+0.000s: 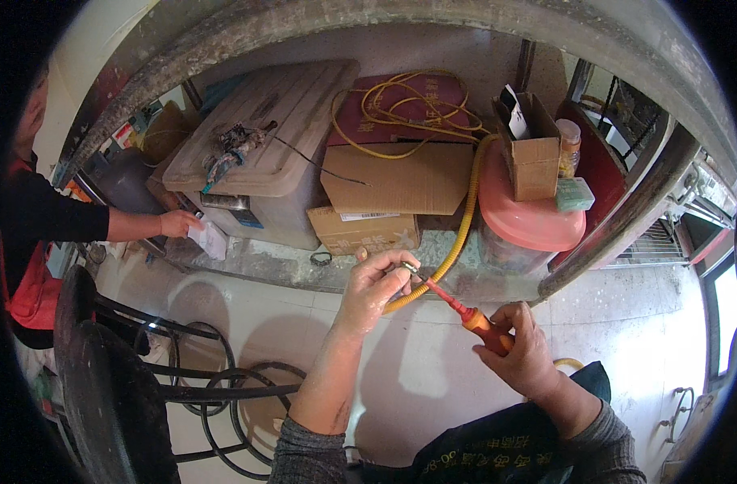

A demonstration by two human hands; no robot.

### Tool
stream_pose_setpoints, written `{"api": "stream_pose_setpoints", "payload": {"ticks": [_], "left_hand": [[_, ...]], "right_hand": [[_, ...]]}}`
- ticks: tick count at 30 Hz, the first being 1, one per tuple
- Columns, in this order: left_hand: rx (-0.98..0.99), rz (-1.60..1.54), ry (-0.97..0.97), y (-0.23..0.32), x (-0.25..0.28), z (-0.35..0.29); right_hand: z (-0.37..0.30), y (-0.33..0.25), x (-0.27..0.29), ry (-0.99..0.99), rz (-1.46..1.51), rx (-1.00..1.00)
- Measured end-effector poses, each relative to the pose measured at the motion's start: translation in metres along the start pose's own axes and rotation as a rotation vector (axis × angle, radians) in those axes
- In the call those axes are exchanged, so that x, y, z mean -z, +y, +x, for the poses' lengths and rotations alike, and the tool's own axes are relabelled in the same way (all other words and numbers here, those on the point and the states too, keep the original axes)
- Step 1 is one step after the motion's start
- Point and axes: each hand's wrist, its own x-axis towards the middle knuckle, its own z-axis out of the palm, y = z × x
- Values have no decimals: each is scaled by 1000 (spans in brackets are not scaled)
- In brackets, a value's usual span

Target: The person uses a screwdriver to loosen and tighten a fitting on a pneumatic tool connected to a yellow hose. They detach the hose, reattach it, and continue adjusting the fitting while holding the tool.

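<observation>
In the middle, my left hand (376, 289) is closed in a pinch around a small shiny metal piece (409, 266). The piece is mostly covered by my fingers, so its exact kind is hard to tell. My right hand (520, 348) grips the orange and dark red handle of a screwdriver (475, 319). Its red shaft slants up and left, and the tip meets the metal piece or lies right beside it. Behind both hands, a yellow corrugated hose (463, 234) curves down from the shelf and passes behind my left fingers.
A grey lidded plastic bin (264, 129), cardboard boxes (393, 179) and a pink-lidded tub (530, 218) stand on the low shelf. A dark ring (321, 258) lies on its ledge. At left, another person's hand (179, 223) holds white paper near a black metal-framed chair (114, 395).
</observation>
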Motion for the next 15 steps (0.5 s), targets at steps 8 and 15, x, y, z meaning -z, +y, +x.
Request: {"api": "stream_pose_setpoints", "payload": {"ticks": [8,15], "left_hand": [[34,-1,15,2,-2,-1],[46,37,4,3,-1,-2]], "right_hand": [[1,2,8,-140,283,-248],[2,-2,12,-363,645,-376]]}}
